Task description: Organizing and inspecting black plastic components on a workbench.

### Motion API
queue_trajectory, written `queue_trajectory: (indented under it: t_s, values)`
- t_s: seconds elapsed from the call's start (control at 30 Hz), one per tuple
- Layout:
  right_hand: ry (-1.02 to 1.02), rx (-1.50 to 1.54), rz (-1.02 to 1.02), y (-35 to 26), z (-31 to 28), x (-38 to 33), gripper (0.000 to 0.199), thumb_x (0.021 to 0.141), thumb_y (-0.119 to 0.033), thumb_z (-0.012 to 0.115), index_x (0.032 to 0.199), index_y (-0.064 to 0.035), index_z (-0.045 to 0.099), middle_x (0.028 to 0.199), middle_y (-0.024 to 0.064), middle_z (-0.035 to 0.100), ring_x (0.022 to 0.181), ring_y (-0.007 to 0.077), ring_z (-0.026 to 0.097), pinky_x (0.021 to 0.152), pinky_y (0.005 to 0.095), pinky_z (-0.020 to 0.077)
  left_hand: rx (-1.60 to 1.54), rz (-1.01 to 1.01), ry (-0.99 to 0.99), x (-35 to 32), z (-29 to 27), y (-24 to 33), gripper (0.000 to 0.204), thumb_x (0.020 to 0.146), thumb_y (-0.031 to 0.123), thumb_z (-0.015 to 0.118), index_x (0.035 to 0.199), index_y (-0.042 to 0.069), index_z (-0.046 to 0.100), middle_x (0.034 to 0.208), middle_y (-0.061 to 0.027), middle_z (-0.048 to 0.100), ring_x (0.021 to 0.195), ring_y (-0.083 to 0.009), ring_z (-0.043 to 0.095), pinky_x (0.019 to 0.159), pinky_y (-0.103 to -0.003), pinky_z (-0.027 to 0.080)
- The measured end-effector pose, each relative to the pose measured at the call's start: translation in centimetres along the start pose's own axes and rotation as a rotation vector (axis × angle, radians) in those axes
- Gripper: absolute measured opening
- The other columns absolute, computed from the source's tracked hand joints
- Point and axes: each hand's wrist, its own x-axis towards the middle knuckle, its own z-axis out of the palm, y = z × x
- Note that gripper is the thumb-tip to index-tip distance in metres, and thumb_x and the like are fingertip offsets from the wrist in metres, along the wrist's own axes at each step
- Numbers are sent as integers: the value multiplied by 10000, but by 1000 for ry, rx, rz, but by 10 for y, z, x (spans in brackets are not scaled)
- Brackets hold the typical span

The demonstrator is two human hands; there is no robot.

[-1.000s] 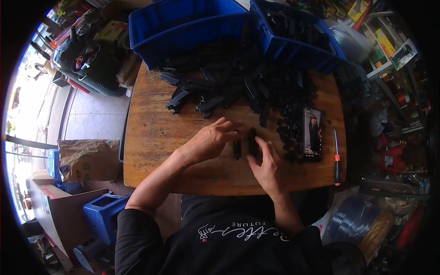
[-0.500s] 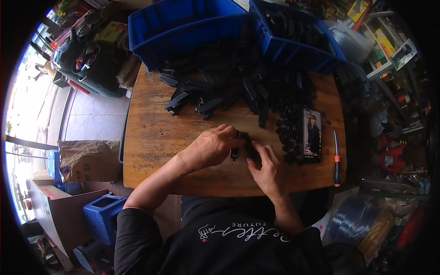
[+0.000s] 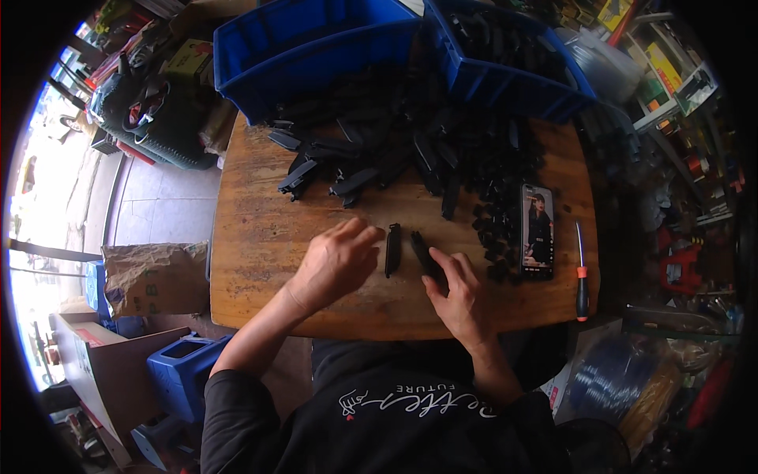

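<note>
Two long black plastic pieces are between my hands on the wooden table (image 3: 260, 268). The left piece (image 3: 392, 251) lies lengthwise just beside the fingertips of my left hand (image 3: 338, 259). Those fingers are curled together, and whatever they may pinch is hidden. My right hand (image 3: 458, 299) grips the other piece (image 3: 421, 246) by its near end, thumb on one side and fingers on the other. That piece tilts slightly, its far end toward the left one. Beyond my hands lies a heap of similar black pieces (image 3: 359, 180).
Two blue crates (image 3: 316, 59) stand at the far edge; the right crate (image 3: 505, 83) holds black pieces. Small black parts (image 3: 493, 229) are piled beside a phone (image 3: 537, 229) with a lit screen. A screwdriver (image 3: 582, 288) lies near the right edge. Blue stools (image 3: 185, 371) stand lower left.
My left hand has moved left and toward me, and the left black piece now shows fully beside it. The right hand has barely moved, its piece now more visible. The view has shifted slightly.
</note>
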Motion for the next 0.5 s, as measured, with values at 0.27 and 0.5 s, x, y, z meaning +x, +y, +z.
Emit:
queue_trajectory:
  t_s: [0.27, 0.5]
  values:
    - [-18, 37, 8, -2, 3, -1, 447, 764, -60, 740, 1183, -68, 585, 940, 101, 587, 783, 287, 622, 656, 359, 509, 95, 17, 21, -23, 17, 0, 110, 739, 53, 651, 826, 58, 584, 780, -90, 527, 756, -270, 571, 638, -375, 497]
    - [-23, 34, -53, -10, 4, 4, 441, 771, -90, 741, 1184, -68, 588, 935, 102, 599, 780, 292, 623, 663, 361, 514, 15, -118, 145, -20, 21, 16, 254, 798, 57, 653, 1047, 55, 605, 872, -128, 558, 786, -317, 593, 653, -398, 496]
